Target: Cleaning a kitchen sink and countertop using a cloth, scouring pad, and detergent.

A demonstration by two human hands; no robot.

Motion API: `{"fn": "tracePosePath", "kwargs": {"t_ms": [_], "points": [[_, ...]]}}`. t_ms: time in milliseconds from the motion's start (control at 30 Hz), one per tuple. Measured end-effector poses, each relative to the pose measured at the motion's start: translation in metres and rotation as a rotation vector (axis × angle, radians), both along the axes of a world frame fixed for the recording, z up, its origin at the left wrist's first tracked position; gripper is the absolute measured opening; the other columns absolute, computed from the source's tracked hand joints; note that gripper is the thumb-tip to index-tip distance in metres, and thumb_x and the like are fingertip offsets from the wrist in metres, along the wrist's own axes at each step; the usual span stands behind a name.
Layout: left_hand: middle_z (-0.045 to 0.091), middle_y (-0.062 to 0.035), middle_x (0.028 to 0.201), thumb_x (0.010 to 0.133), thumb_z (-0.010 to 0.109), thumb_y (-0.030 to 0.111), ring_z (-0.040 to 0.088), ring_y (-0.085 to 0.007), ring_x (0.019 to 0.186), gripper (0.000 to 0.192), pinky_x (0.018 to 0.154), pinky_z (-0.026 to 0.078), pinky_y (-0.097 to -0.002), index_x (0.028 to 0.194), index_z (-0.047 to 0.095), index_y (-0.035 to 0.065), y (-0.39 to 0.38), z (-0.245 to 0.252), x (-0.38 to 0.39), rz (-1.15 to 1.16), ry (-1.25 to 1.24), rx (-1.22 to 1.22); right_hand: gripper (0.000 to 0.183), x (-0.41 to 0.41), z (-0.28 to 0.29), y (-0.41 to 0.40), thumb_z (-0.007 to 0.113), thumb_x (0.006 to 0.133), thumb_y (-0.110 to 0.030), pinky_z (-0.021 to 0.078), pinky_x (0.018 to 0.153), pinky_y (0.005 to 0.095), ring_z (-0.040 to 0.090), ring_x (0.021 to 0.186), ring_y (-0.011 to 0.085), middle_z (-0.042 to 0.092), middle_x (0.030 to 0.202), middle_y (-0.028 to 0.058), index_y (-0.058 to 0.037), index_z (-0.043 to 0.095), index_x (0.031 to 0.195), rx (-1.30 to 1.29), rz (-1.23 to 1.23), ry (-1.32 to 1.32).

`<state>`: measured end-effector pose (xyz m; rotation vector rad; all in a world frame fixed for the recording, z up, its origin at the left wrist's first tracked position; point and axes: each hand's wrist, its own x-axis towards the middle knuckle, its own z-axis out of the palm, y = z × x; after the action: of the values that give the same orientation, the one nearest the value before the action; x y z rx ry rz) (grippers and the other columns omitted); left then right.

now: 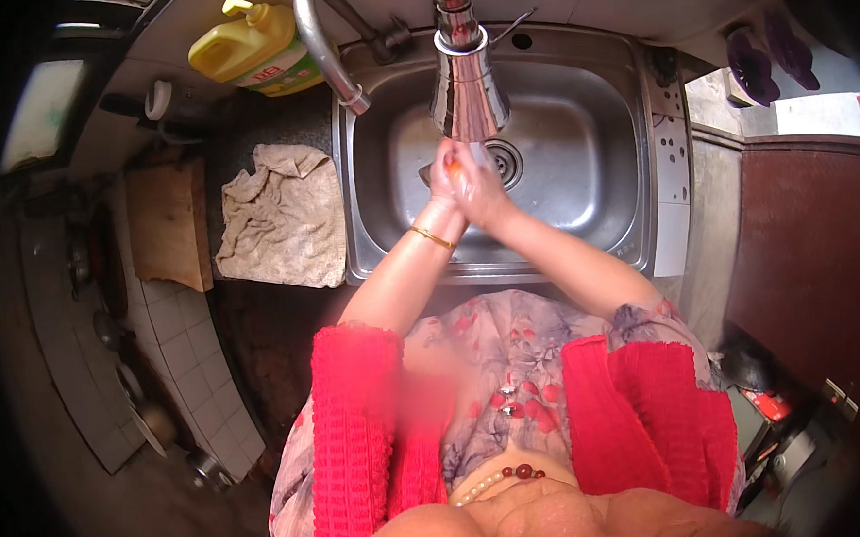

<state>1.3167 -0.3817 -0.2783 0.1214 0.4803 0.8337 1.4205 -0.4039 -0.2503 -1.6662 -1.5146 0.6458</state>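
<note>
My left hand [443, 176], with a gold bangle on its wrist, and my right hand [483, 192] are pressed together low under a chrome faucet head [471, 99]. Between them shows a small orange item [455, 169], mostly covered by my fingers, so its kind is unclear. Water appears to run over my fingers, which look wet and slightly blurred. Both hands are over the basin of a stainless steel sink [575, 152]. The round drain strainer [505, 163] lies just beyond my right hand.
A second curved faucet [325, 44] reaches over the sink's left corner. A yellow pump bottle [266, 48] stands behind it. Left of the sink lie a crumpled beige cloth [283, 221] and, farther out, a wooden board [166, 225]. Purple slippers [754, 67] are at the upper right.
</note>
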Motion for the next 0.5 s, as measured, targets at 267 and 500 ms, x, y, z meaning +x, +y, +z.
{"fn": "tracePosePath", "kwargs": {"t_ms": [267, 500], "points": [[0.057, -0.0065, 0.097, 0.091, 0.046, 0.025, 0.054, -0.02, 0.092, 0.022, 0.082, 0.045, -0.0333, 0.101, 0.055, 0.0072, 0.018, 0.018, 0.005, -0.155, -0.063, 0.212, 0.034, -0.032, 0.022, -0.033, 0.049, 0.087, -0.021, 0.0423, 0.088, 0.0382, 0.055, 0.104, 0.0344, 0.056, 0.108, 0.023, 0.0, 0.051, 0.114, 0.092, -0.119, 0.255], [0.057, -0.0087, 0.105, 0.09, 0.046, 0.021, 0.055, -0.0209, 0.098, 0.026, 0.086, 0.045, -0.0321, 0.109, 0.054, 0.0047, -0.028, 0.063, 0.042, -0.148, 0.317, 0.133, 0.046, 0.013, -0.017, 0.003, 0.052, 0.081, -0.023, 0.0346, 0.1, 0.0458, 0.044, 0.115, 0.0425, 0.044, 0.126, 0.0282, 0.0028, 0.049, 0.119, -0.197, -0.139, 0.347]]}}
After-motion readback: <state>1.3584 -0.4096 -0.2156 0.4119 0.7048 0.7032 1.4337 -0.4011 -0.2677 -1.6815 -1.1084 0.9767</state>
